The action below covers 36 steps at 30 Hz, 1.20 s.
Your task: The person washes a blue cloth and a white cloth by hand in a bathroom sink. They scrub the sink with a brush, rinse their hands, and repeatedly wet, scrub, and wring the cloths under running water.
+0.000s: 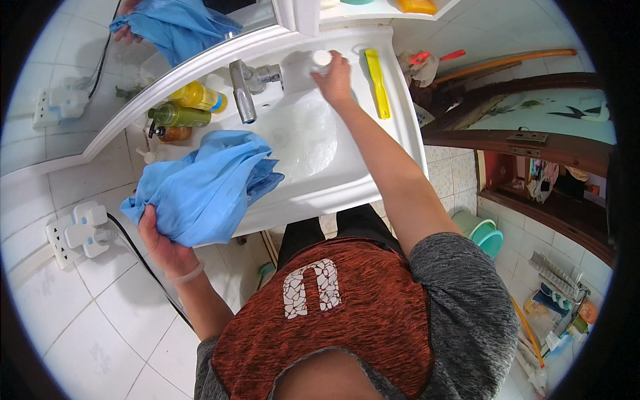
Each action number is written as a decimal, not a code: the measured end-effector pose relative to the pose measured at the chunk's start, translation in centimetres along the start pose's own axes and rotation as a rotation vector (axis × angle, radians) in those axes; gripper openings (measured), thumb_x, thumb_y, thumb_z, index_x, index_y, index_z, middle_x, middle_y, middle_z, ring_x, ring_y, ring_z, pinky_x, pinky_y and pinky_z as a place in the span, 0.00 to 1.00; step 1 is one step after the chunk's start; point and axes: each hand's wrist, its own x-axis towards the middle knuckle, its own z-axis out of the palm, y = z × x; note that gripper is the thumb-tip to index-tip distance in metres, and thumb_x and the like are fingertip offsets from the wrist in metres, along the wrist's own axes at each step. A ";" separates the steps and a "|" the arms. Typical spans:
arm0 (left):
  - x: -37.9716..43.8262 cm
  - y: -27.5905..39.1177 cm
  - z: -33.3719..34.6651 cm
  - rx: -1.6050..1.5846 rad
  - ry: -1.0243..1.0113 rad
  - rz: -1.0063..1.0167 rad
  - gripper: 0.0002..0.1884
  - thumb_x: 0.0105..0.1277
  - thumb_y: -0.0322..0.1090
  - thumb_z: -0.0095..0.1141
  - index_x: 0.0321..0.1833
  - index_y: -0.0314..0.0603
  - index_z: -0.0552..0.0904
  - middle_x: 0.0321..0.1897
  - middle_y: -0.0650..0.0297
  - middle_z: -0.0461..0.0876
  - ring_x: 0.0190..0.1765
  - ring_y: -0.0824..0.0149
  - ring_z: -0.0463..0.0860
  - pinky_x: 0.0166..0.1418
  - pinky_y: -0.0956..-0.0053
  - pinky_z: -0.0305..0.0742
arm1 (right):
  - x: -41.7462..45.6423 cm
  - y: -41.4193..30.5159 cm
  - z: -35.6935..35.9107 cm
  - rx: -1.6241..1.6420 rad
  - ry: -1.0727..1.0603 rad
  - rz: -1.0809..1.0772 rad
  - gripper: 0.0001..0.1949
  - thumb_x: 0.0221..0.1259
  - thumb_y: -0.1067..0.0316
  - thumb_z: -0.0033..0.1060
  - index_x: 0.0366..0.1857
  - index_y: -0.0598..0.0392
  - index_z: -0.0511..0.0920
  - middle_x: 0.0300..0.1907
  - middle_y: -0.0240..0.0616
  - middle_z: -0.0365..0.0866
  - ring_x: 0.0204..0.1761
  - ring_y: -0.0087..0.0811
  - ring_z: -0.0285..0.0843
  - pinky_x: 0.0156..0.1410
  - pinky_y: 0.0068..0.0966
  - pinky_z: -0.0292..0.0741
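Note:
My left hand (167, 250) grips a bundle of light blue cloth (200, 182) by its near left end. The bundle hangs over the left side of the white washbasin (357, 165), and a darker blue part (264, 182) shows at its right. At the back right of the basin, my right hand (335, 77) has its fingers around a small white round object (321, 58), which is slightly blurred. A yellow-green long-handled brush (378, 85) lies on the rim to the right of that hand. Between the cloth and my right hand stands the chrome tap (245, 92).
Yellow (200, 96), green (181, 115) and brown pump (172, 133) bottles lie or stand at the basin's back left. A framed mirror (200, 55) slants above them. Plugs fill part of a wall socket strip (62, 242), with a black cable (145, 265). Buckets (486, 237) stand right.

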 end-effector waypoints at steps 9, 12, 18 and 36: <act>-0.6 0.1 0.5 0.014 0.071 0.005 0.16 0.67 0.34 0.56 0.57 0.40 0.77 0.53 0.60 0.81 0.56 0.62 0.80 0.65 0.63 0.73 | -0.3 -3.3 3.1 0.171 -0.180 -0.016 0.43 0.45 0.72 0.76 0.68 0.54 0.59 0.61 0.59 0.65 0.63 0.57 0.63 0.70 0.43 0.64; -0.6 0.1 0.2 -0.008 0.055 0.011 0.15 0.67 0.36 0.57 0.55 0.40 0.78 0.52 0.58 0.82 0.56 0.60 0.80 0.64 0.61 0.74 | -0.9 0.7 -0.9 -0.024 -0.156 -0.119 0.43 0.46 0.73 0.72 0.70 0.55 0.58 0.63 0.56 0.65 0.64 0.56 0.63 0.72 0.44 0.63; -0.8 -0.3 -0.4 -0.042 0.054 -0.049 0.18 0.67 0.33 0.55 0.59 0.41 0.76 0.56 0.61 0.80 0.59 0.62 0.77 0.68 0.62 0.69 | -2.7 11.7 -8.0 -0.582 -0.054 -0.055 0.21 0.61 0.76 0.48 0.60 0.57 0.70 0.56 0.51 0.70 0.56 0.51 0.69 0.60 0.40 0.73; -4.7 -3.2 5.3 -0.005 -0.358 -0.121 0.21 0.62 0.32 0.58 0.57 0.39 0.71 0.51 0.59 0.76 0.55 0.65 0.75 0.66 0.66 0.66 | -17.4 -15.3 -7.0 0.461 -0.559 -0.526 0.44 0.47 0.60 0.74 0.72 0.49 0.59 0.70 0.49 0.62 0.74 0.49 0.56 0.78 0.58 0.36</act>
